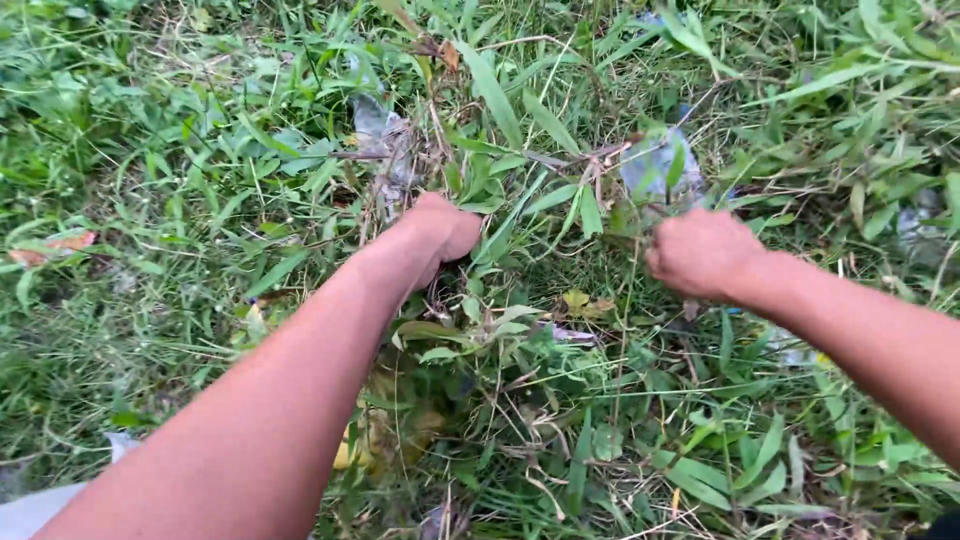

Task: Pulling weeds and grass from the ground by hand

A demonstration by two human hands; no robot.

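The left hand (440,228) is closing in a fist around a clump of leafy grass stems (520,190), while the right hand (703,252), just right of that clump, is clenching thinner stems. Beyond the clump, crumpled clear plastic scraps (655,165) are lying half buried; both hands' fingers are hidden.

The left hand (440,232) is closed around a tuft of grass (500,190). The right hand (700,252) grips thin stems (625,300) beside it, a crumpled plastic scrap (655,165) just beyond.
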